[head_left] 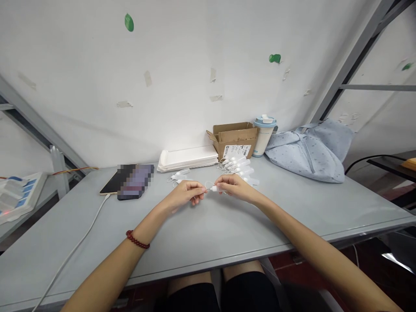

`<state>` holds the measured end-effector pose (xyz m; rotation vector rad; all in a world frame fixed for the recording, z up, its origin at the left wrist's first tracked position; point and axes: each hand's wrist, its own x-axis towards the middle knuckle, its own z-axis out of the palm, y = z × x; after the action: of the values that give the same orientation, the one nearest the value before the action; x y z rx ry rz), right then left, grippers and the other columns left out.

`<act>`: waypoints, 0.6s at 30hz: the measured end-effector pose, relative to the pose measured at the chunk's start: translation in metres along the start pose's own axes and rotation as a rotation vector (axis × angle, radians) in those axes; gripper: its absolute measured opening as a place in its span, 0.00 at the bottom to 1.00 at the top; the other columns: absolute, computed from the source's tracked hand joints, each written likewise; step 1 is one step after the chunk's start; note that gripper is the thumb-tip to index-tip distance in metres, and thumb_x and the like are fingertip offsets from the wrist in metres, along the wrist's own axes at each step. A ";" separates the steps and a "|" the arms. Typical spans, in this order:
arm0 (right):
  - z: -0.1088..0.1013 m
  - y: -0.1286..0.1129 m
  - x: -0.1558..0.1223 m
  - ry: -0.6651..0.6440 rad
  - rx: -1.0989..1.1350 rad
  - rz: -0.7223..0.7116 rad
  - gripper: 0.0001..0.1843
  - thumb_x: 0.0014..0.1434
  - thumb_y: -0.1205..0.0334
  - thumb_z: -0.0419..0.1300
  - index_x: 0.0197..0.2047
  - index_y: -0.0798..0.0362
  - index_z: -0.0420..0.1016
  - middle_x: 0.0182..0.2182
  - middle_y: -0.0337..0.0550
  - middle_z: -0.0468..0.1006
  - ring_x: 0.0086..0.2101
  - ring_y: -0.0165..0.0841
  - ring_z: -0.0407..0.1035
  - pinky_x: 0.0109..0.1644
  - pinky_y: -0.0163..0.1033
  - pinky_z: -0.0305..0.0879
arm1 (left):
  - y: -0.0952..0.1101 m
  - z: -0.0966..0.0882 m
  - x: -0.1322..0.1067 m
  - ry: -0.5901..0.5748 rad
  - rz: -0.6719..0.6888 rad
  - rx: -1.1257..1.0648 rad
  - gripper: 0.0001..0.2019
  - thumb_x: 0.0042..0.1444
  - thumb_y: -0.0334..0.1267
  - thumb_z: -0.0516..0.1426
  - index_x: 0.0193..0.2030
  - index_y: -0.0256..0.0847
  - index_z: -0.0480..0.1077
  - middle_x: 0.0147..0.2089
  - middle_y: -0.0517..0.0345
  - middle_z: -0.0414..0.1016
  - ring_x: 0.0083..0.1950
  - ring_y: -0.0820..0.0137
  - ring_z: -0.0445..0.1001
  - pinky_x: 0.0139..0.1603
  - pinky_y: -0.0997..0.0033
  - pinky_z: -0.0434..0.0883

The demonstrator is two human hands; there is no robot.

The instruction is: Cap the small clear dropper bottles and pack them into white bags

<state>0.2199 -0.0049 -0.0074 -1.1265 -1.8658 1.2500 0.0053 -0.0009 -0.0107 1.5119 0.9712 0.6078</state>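
Note:
Both my hands meet over the middle of the grey table (208, 234). My left hand (186, 193) is closed in a pinch on one end of a small white part with a thin loop (212, 187). My right hand (234, 187) is closed on the other end of that same part. Just beyond my right hand lies a pile of several small white tube-shaped pieces with cords (239, 167). Two more white pieces (178, 175) lie beyond my left hand. A red bead bracelet (137, 240) is on my left wrist.
A stack of flat white packets (188, 158) and an open cardboard box (234, 139) stand at the wall. A lidded cup (264, 135) and a blue cloth bag (308, 151) sit to the right. Phones (128, 181) with a white cable (74, 249) lie at left.

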 end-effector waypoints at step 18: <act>0.002 0.004 0.002 0.001 0.076 0.004 0.10 0.53 0.58 0.54 0.30 0.55 0.71 0.24 0.37 0.69 0.21 0.23 0.54 0.24 0.31 0.49 | -0.001 0.000 0.000 0.003 0.000 -0.005 0.15 0.49 0.47 0.59 0.31 0.35 0.72 0.27 0.57 0.70 0.25 0.76 0.65 0.27 0.72 0.62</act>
<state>0.2190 -0.0032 -0.0117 -1.0910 -1.8008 1.3115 0.0058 -0.0008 -0.0113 1.5067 0.9712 0.6130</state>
